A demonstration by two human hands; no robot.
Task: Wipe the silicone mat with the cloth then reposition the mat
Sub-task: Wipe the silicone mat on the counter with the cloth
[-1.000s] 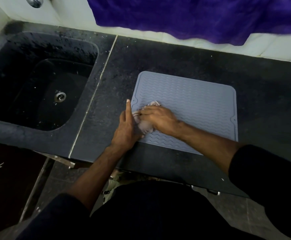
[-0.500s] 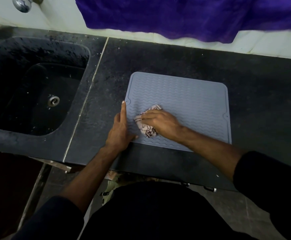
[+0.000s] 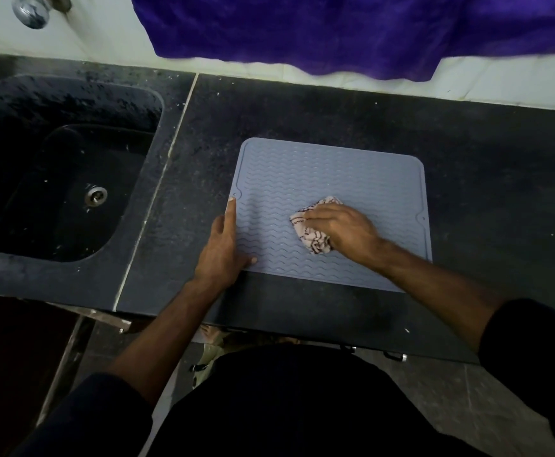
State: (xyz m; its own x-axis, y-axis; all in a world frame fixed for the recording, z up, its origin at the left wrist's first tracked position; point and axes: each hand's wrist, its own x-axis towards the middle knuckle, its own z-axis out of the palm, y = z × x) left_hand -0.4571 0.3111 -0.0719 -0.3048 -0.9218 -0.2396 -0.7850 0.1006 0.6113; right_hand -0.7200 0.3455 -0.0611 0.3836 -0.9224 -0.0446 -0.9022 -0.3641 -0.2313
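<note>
A grey-blue silicone mat [image 3: 335, 173] with a wavy ribbed surface lies flat on the dark counter [image 3: 302, 107]. My right hand [image 3: 342, 229] grips a crumpled white cloth [image 3: 312, 232] with dark lines and presses it on the mat's middle. My left hand [image 3: 223, 245] lies flat along the mat's left edge, index finger straight along the rim and thumb on the mat's near left corner.
A black sink [image 3: 38, 133] with a metal drain [image 3: 95, 195] is set into the counter at the left. A chrome tap [image 3: 30, 9] sits at the top left. A purple fabric [image 3: 352, 28] hangs over the back wall. The counter's front edge runs just below the mat.
My right hand has slid the cloth rightward from the mat's left edge to its middle. My left hand stays on the left edge.
</note>
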